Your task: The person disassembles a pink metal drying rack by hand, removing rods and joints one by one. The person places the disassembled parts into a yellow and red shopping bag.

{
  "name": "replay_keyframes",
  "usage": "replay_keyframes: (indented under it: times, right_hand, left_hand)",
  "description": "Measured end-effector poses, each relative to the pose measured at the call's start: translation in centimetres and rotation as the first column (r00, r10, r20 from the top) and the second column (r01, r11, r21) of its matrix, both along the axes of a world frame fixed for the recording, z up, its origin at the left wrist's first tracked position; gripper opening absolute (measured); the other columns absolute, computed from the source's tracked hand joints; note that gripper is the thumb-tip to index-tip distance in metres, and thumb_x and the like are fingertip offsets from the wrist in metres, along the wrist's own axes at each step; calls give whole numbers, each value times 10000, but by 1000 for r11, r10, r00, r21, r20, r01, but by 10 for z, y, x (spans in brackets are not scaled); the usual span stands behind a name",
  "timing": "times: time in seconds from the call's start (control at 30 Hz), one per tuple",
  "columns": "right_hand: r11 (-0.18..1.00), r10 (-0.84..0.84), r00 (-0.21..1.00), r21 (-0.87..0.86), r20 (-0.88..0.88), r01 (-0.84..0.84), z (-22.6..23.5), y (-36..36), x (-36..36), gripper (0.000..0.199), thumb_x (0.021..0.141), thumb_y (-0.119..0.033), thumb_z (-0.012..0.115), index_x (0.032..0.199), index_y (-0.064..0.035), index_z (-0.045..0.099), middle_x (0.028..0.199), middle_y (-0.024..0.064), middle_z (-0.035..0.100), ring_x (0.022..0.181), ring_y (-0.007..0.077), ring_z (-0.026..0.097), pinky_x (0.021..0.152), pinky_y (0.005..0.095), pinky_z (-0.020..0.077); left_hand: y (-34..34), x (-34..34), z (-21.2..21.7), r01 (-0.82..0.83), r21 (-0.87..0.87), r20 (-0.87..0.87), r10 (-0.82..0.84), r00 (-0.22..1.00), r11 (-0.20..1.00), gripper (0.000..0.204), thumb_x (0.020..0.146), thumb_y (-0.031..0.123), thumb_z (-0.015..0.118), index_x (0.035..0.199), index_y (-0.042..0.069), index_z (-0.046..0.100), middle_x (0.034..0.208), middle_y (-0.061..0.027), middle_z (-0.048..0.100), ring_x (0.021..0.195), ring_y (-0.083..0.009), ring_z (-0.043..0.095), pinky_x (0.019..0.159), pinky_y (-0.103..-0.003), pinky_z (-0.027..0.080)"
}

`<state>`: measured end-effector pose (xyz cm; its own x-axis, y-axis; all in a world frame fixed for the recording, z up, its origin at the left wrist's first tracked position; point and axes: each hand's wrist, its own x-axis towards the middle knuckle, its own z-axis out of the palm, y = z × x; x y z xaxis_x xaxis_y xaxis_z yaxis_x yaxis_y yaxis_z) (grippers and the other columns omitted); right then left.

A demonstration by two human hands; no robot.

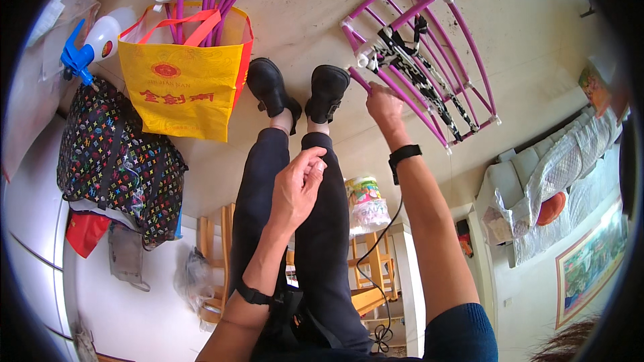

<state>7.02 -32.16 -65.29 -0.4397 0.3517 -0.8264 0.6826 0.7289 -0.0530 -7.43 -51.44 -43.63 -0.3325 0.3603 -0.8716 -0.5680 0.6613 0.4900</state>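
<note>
My right hand (385, 106) is closed round a short purple tube (360, 80), whose end sticks out past my fingers. It is right beside a frame of purple tubes (463, 43) with white joints, lying on the floor at the upper right. I cannot tell whether the held tube is joined to that frame. Black-and-white patterned cloth straps (409, 60) hang inside the frame. Over my legs, my left hand (297, 188) has its fingers bent and pressed together; anything within them is hidden.
A yellow bag (181, 94) with several loose purple tubes (218, 3) stands left of my black shoes (329, 90). Farther left are a dark patterned bag (121, 167) and a spray bottle (100, 40). A covered sofa (537, 174) is at the right, and a cable (382, 238) hangs beside my right forearm.
</note>
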Motion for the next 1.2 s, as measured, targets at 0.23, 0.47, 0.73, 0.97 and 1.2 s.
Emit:
replay_keyframes:
  times: [0.23,0.47,0.73,0.97,1.2]
  right_hand:
    - [984,-175,980,35,90,173,24,-52,12,494,840,-91,529,1326,-159,473,1028,192,596,819,394,654,687,503,523]
    - [347,-912,358,-92,199,933,-10,-84,2,404,820,-98,494,1214,-14,522,752,236,645,628,354,662,545,437,525]
    - [117,-947,171,-203,274,972,-8,-77,4,459,808,24,399,1246,-116,397,576,37,393,400,160,410,339,337,327]
    - [170,-825,311,-319,472,932,0,-35,28,545,830,-17,445,1354,-137,353,611,16,402,420,110,381,356,295,348]
    - [372,-679,547,-413,490,831,-3,2,45,586,819,-52,443,1393,-141,371,675,35,477,468,144,450,384,309,399]
  left_hand:
    - [-3,8,-2,5,-6,52,-5,999,1000,249,957,154,548,1162,15,573,892,-72,647,751,-109,595,699,-245,491]
    - [5,2,-5,10,-21,20,-9,1000,1000,246,957,145,544,1166,18,571,892,-63,643,727,-104,586,692,-238,483]
    - [22,4,-2,19,-29,58,-17,998,999,256,954,133,543,1180,17,567,905,-81,649,758,-121,605,718,-252,499]
    - [24,3,0,47,-63,65,-43,997,997,261,957,144,546,1184,16,568,917,-85,650,767,-117,604,728,-254,501]
    - [20,6,2,75,-41,27,-74,997,996,245,957,138,544,1170,21,576,901,-81,648,766,-110,598,720,-253,500]
